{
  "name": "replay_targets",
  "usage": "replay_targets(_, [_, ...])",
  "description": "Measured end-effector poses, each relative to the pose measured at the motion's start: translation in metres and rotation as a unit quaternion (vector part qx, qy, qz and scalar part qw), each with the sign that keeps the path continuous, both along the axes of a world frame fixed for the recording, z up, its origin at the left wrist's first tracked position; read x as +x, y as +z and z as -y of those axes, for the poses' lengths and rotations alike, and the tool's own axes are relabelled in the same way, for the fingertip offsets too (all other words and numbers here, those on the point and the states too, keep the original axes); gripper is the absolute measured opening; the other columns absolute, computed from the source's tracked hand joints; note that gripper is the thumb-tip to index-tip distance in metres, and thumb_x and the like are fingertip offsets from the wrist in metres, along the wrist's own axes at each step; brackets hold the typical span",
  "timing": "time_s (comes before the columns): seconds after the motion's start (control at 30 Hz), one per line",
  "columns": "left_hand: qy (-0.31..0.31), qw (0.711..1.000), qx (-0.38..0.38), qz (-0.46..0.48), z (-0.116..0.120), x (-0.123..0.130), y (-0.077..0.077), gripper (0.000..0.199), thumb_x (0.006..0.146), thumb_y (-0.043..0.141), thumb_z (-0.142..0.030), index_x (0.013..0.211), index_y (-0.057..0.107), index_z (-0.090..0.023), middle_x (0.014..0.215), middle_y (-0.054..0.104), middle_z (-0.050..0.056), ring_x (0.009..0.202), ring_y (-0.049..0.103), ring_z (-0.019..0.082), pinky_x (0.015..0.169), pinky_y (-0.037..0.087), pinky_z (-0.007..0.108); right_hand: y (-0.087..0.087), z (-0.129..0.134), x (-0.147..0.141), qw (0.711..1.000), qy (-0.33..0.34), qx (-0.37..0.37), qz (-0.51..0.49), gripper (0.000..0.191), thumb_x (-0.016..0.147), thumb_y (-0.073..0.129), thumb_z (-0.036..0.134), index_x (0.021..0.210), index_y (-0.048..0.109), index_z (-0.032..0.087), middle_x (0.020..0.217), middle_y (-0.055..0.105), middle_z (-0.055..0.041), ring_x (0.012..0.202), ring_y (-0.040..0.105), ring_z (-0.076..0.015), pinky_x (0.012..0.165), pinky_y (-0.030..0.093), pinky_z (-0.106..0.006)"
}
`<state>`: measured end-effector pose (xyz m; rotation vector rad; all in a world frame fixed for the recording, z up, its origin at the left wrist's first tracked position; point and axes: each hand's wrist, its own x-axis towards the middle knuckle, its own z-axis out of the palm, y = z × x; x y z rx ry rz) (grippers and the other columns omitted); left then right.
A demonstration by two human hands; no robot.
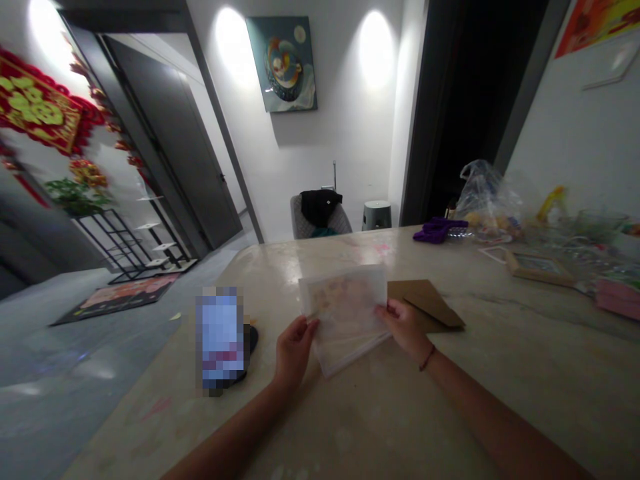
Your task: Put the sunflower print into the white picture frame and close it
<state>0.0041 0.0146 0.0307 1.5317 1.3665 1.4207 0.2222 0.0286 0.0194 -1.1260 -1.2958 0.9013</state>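
A translucent whitish sheet (345,300), with a faint pinkish-brown picture showing through, is held upright over the marble-look table (320,427). My left hand (294,353) pinches its left edge between thumb and fingers. At the right edge, my right hand (404,325) grips it the same way, a thin red band on the wrist. Below the sheet, a pale-edged clear sleeve or frame (345,353) juts toward me; whether it is joined to the sheet is unclear. Brown envelopes (433,303) lie just beyond my right hand.
A blurred-out phone-like screen (220,333) stands at the left. A purple cloth (434,230), a clear plastic bag (487,207), a wooden frame (540,267) and a pink item (617,297) sit at the right. A chair (320,217) is beyond the far edge.
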Motion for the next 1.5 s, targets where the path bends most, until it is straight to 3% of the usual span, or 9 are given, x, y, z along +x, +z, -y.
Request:
replay_targets(0.37, [-0.001, 0.997, -0.054, 0.048, -0.007, -0.004, -0.011, 0.028, 0.069, 0.06, -0.043, 0.072, 0.06, -0.015, 0.068, 0.064, 0.0, 0.062, 0.057, 0.013, 0.054, 0.043, 0.02, -0.009, 0.001, -0.004, 1.0, -0.003, 0.001, -0.011, 0.037, 0.071, 0.056, 0.049, 0.079, 0.063, 0.014, 0.074, 0.068, -0.008, 0.069, 0.064, -0.0215, 0.063, 0.051, -0.033])
replay_targets(0.67, [-0.004, 0.996, -0.062, 0.058, -0.005, -0.005, -0.011, 0.031, 0.068, 0.061, -0.044, 0.076, 0.062, -0.014, 0.071, 0.066, 0.001, 0.065, 0.058, 0.014, 0.056, 0.044, 0.021, -0.014, 0.005, -0.006, 0.981, -0.082, 0.09, 0.15, 0.044, 0.078, 0.05, 0.036, 0.118, 0.048, 0.019, 0.088, 0.068, -0.0072, 0.073, 0.065, -0.0191, 0.068, 0.053, -0.033])
replay_targets(0.83, [-0.009, 0.997, -0.053, 0.048, -0.005, -0.006, -0.012, 0.031, 0.069, 0.06, -0.046, 0.074, 0.062, -0.015, 0.072, 0.066, 0.002, 0.065, 0.059, 0.014, 0.056, 0.044, 0.021, -0.008, 0.006, 0.001, 0.938, -0.132, 0.183, 0.263, 0.048, 0.082, 0.044, 0.03, 0.129, 0.037, 0.019, 0.097, 0.065, -0.0086, 0.084, 0.063, -0.0194, 0.076, 0.051, -0.035])
replay_targets(1.0, [-0.01, 0.997, -0.054, 0.051, -0.004, -0.004, -0.011, 0.031, 0.069, 0.06, -0.046, 0.074, 0.062, -0.015, 0.071, 0.066, 0.002, 0.064, 0.059, 0.014, 0.053, 0.044, 0.021, 0.002, 0.006, 0.012, 0.847, -0.186, 0.306, 0.393, 0.051, 0.084, 0.04, 0.021, 0.134, 0.029, 0.019, 0.127, 0.048, -0.0127, 0.118, 0.044, -0.0231, 0.096, 0.039, -0.044])
replay_targets(1.13, [-0.011, 0.997, -0.052, 0.051, -0.002, -0.002, -0.01, 0.031, 0.069, 0.06, -0.046, 0.074, 0.062, -0.015, 0.071, 0.066, 0.002, 0.065, 0.059, 0.014, 0.054, 0.044, 0.021, 0.006, 0.01, 0.016, 0.79, -0.186, 0.347, 0.47, 0.05, 0.083, 0.042, 0.018, 0.132, 0.034, 0.02, 0.132, 0.043, -0.0123, 0.124, 0.037, -0.0244, 0.1, 0.034, -0.047])
replay_targets(1.37, [-0.016, 0.999, -0.046, 0.01, 0.0, -0.001, -0.011, 0.033, 0.07, 0.058, -0.048, 0.075, 0.063, -0.016, 0.071, 0.066, 0.003, 0.065, 0.059, 0.015, 0.055, 0.046, 0.022, 0.006, 0.013, 0.012, 0.775, -0.128, 0.34, 0.516, 0.046, 0.082, 0.041, 0.014, 0.127, 0.043, 0.021, 0.131, 0.046, -0.0092, 0.125, 0.035, -0.0228, 0.103, 0.03, -0.047])
replay_targets(1.5, [-0.008, 0.999, -0.035, 0.006, 0.001, -0.001, -0.01, 0.032, 0.069, 0.058, -0.047, 0.076, 0.064, -0.016, 0.072, 0.066, 0.003, 0.065, 0.059, 0.015, 0.055, 0.046, 0.022, 0.007, 0.012, 0.011, 0.78, -0.137, 0.335, 0.511, 0.046, 0.082, 0.042, 0.016, 0.128, 0.042, 0.021, 0.134, 0.043, -0.0098, 0.127, 0.033, -0.0236, 0.103, 0.029, -0.048])
